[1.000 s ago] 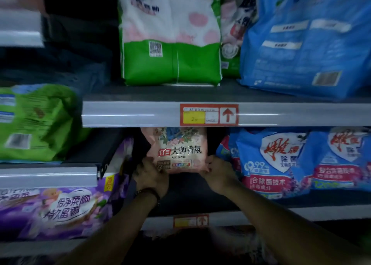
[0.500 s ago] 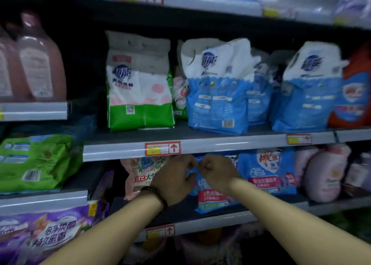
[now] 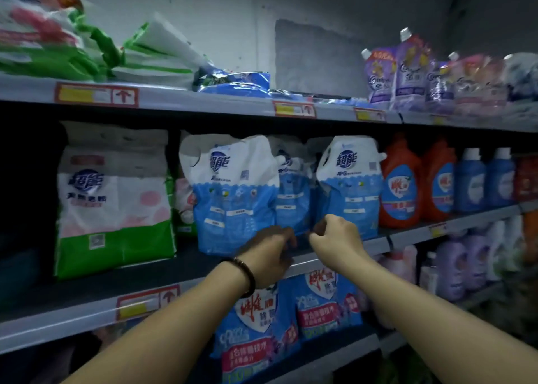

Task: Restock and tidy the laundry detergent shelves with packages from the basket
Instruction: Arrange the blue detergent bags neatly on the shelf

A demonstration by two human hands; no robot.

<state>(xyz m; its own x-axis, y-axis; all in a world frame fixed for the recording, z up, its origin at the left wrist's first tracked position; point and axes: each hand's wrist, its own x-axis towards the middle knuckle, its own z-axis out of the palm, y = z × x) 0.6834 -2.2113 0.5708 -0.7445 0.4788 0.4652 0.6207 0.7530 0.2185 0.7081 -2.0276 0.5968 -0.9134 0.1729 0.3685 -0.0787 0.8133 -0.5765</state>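
On the middle shelf (image 3: pixel 186 270) stand a white, pink and green detergent bag (image 3: pixel 113 197) and three blue-and-white detergent pouches (image 3: pixel 235 194) side by side. My left hand (image 3: pixel 269 257), with a bead bracelet on the wrist, is at the lower right corner of the first pouch. Its fingers are curled and hidden, so a grip cannot be made out. My right hand (image 3: pixel 336 235) hovers in front of the base of the middle pouch (image 3: pixel 292 197), fingers curled, with nothing visible in it. The basket is out of view.
Orange bottles (image 3: pixel 400 185) and blue bottles (image 3: pixel 470 180) fill the middle shelf to the right. Blue detergent bags (image 3: pixel 253 325) stand on the shelf below. The top shelf (image 3: pixel 203 98) carries flat green-and-white bags (image 3: pixel 58 40) and purple spouted pouches (image 3: pixel 407 72).
Both hands have left the pink floral pack on the lower shelf and risen to the middle shelf by the blue pouches. The view has tilted upward, bringing the top shelf into sight.
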